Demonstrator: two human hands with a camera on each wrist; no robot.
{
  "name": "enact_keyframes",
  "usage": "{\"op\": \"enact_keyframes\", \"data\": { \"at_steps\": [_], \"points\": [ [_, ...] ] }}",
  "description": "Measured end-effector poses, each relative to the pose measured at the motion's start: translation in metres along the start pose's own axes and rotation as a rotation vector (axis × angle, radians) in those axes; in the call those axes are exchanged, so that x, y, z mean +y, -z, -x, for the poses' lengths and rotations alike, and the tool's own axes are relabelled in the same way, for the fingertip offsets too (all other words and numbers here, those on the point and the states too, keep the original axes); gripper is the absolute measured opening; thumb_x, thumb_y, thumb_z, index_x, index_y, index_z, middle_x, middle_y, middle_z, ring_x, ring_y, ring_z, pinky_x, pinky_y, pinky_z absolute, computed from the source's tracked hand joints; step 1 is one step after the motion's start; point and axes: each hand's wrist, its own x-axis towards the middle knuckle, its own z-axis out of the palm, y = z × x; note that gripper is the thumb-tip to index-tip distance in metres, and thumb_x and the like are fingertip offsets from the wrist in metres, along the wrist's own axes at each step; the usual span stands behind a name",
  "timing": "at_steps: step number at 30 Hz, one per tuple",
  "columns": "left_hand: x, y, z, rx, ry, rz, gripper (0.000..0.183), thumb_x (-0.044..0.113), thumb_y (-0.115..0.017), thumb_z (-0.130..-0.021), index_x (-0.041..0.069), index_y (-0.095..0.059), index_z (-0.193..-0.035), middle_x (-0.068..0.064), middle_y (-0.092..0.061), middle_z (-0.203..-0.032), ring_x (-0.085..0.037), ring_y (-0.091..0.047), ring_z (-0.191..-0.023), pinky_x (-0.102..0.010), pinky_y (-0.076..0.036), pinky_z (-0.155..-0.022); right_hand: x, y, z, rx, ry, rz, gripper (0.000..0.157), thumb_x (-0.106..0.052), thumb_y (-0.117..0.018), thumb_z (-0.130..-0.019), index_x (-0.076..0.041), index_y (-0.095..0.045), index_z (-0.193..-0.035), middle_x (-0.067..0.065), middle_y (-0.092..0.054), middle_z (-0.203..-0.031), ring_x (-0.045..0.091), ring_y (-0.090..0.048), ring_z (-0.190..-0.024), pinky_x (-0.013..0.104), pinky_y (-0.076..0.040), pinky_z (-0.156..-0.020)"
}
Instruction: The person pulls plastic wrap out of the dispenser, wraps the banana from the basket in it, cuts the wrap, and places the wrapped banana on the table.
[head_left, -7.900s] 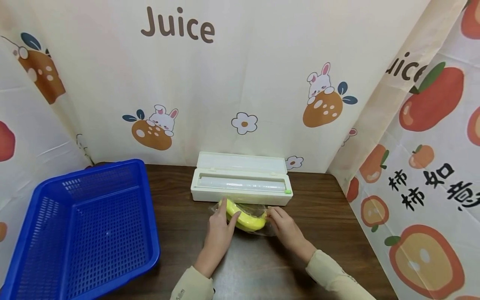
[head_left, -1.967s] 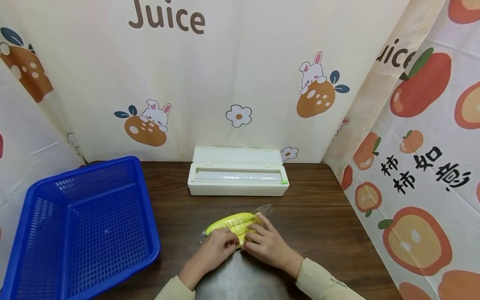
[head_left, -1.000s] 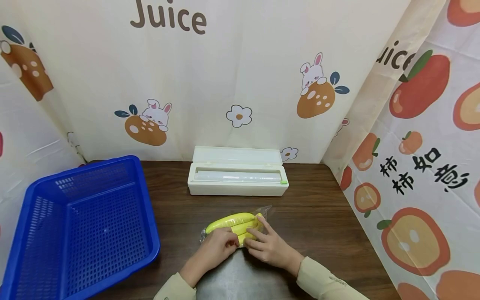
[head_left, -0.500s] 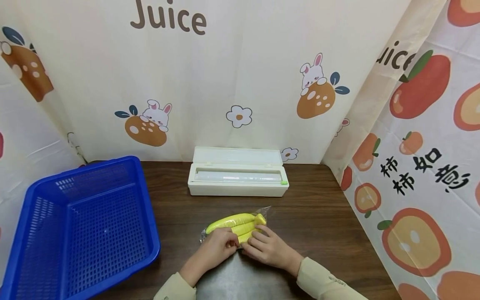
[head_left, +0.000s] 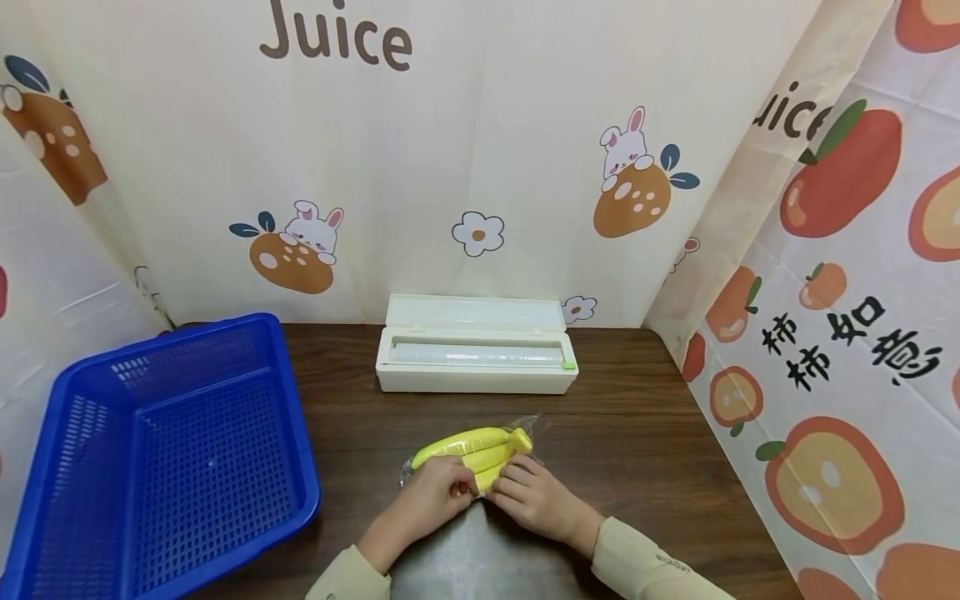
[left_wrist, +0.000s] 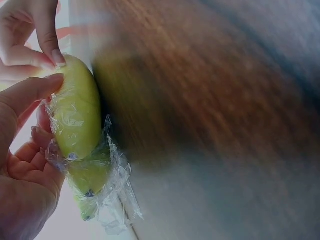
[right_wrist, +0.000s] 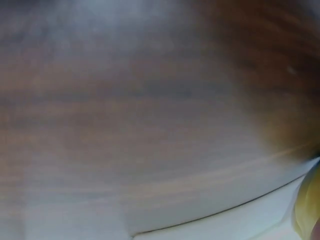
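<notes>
A bunch of yellow bananas, covered in clear cling film, lies on the table before me. My left hand is at its near left side. In the left wrist view, its thumb meets the near banana and its other fingers curl in at the crinkled film, pinching it. Opposite, my right hand pinches the film at the near edge, fingers bent and close to the left fingertips. The stem end shows past the right hand, with loose film behind it. The right wrist view catches only a bit of yellow banana.
Behind the bananas stands a white cling film box with its lid up, a roll inside and a green slider at the right end. A big blue plastic basket fills the left. Printed curtains surround the dark wooden table.
Since 7.9 s ago the bananas have come away from the box toward me and been turned. Over the last second, my right fingers have drawn back from the stem end and curled at the near edge.
</notes>
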Motion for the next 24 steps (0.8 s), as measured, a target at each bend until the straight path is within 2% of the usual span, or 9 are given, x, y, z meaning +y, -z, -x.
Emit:
{"op": "enact_keyframes", "data": {
  "at_steps": [7, 11, 14, 19, 23, 24],
  "points": [
    [0.000, -0.001, 0.000, -0.001, -0.006, -0.008, 0.015, -0.005, -0.083, -0.083, 0.008, -0.078, -0.079, 0.004, -0.064, -0.075, 0.002, -0.055, -0.068, -0.014, -0.048, -0.061, -0.003, 0.006, -0.001, -0.082, -0.009, 0.033, 0.038, -0.001, -0.041, -0.112, -0.011, -0.076, -0.100, -0.002, -0.075, -0.099, 0.013, -0.067, -0.093, 0.031, -0.056, -0.086],
    [0.003, 0.001, 0.000, -0.026, 0.012, -0.002, 0.006, 0.003, -0.085, -0.087, 0.007, -0.082, -0.084, 0.004, -0.066, -0.077, 0.004, -0.054, -0.068, -0.014, -0.048, -0.060, -0.004, 0.007, -0.003, -0.091, -0.013, 0.035, 0.039, 0.000, -0.040, -0.112, -0.010, -0.076, -0.100, -0.001, -0.075, -0.099, 0.013, -0.067, -0.093, 0.030, -0.057, -0.086],
    [0.006, 0.001, 0.000, -0.026, 0.022, -0.007, 0.008, 0.001, -0.083, -0.088, 0.007, -0.081, -0.084, 0.005, -0.066, -0.076, 0.005, -0.053, -0.068, -0.015, -0.048, -0.060, -0.004, 0.007, -0.003, -0.091, -0.014, 0.031, 0.040, 0.001, -0.040, -0.111, -0.009, -0.077, -0.099, -0.001, -0.075, -0.098, 0.014, -0.067, -0.092, 0.030, -0.057, -0.086],
    [0.009, -0.003, -0.001, 0.039, 0.069, -0.061, 0.023, -0.004, -0.086, -0.080, 0.006, -0.067, -0.087, 0.001, -0.057, -0.080, -0.003, -0.049, -0.070, -0.019, -0.046, -0.061, -0.006, 0.010, -0.003, -0.111, -0.025, 0.028, 0.044, 0.001, -0.038, -0.112, -0.011, -0.078, -0.099, -0.002, -0.076, -0.098, 0.013, -0.067, -0.092, 0.030, -0.057, -0.088],
    [0.010, -0.004, 0.000, 0.120, 0.115, -0.112, 0.048, 0.003, -0.095, -0.075, 0.000, -0.065, -0.113, -0.009, -0.053, -0.107, -0.016, -0.059, -0.085, -0.030, -0.054, -0.068, -0.009, 0.014, -0.002, -0.145, -0.057, 0.034, 0.048, -0.002, -0.035, -0.114, -0.014, -0.079, -0.101, -0.004, -0.075, -0.103, 0.012, -0.068, -0.097, 0.031, -0.057, -0.094],
    [0.003, -0.008, 0.000, 0.140, 0.100, -0.129, 0.057, 0.007, -0.096, -0.075, -0.003, -0.064, -0.121, -0.013, -0.052, -0.116, -0.021, -0.062, -0.088, -0.031, -0.055, -0.069, -0.010, 0.015, -0.002, -0.148, -0.066, 0.035, 0.048, -0.004, -0.035, -0.114, -0.014, -0.080, -0.101, -0.003, -0.075, -0.104, 0.013, -0.068, -0.100, 0.032, -0.056, -0.096]
  ]
}}
